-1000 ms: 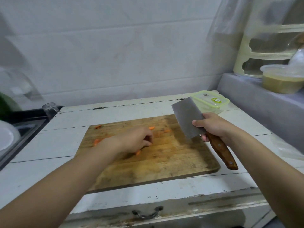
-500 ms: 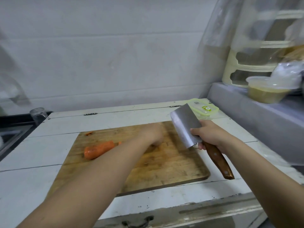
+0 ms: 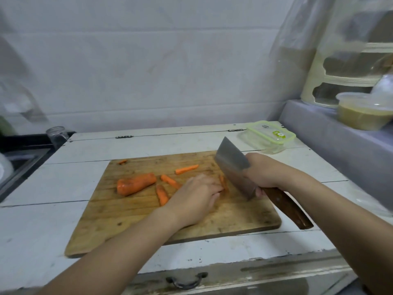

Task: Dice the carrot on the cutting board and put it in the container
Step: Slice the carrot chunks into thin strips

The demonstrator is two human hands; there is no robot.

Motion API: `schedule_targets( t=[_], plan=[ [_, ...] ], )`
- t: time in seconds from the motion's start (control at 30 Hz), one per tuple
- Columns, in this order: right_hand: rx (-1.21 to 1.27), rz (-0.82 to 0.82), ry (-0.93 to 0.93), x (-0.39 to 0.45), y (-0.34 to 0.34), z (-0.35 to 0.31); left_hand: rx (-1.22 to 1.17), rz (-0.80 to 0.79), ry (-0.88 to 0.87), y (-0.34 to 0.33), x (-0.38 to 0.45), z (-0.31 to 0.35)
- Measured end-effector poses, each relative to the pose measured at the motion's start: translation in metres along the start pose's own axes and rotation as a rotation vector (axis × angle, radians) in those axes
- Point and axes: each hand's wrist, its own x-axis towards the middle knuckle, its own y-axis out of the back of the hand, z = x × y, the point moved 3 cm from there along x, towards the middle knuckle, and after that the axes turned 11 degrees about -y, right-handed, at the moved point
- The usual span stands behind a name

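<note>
A thick carrot chunk [image 3: 136, 183] lies on the left part of the wooden cutting board [image 3: 127, 226]. Several cut carrot sticks [image 3: 170, 181] lie around it. My left hand [image 3: 195, 196] rests on the board's middle with fingers curled over a carrot stick [image 3: 222, 181] at its fingertips. My right hand [image 3: 263, 173] grips the brown handle of a cleaver [image 3: 234, 169], whose blade stands just right of that stick, its edge at the board. A clear container with a green-rimmed lid [image 3: 270, 137] sits shut at the back right of the counter.
The white counter [image 3: 63, 188] ends at a sink [image 3: 19, 160] on the left, with a glass jar [image 3: 57, 134] at its corner. A grey ledge [image 3: 331, 141] on the right carries a plastic tub [image 3: 363, 111] and a cream rack. A drawer handle [image 3: 187, 282] sits below.
My left hand moved from the board's left side to its middle beside the blade, uncovering the carrot chunk and sticks. The cleaver came down toward the board.
</note>
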Motion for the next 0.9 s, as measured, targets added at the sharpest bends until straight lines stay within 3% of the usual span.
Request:
schedule_targets(
  t=[0.27, 0.47, 0.9],
  plan=[
    [-0.119, 0.010, 0.098, 0.010, -0.007, -0.010, -0.004, -0.047, 0.028, -0.002, -0.002, -0.001],
    [-0.195, 0.140, 0.112, 0.009, 0.003, 0.000, -0.025, -0.059, 0.029, -0.001, -0.002, -0.001],
    [-0.393, 0.169, 0.127, -0.012, -0.010, -0.010, -0.010, 0.001, 0.019, -0.003, -0.002, 0.001]
  ],
)
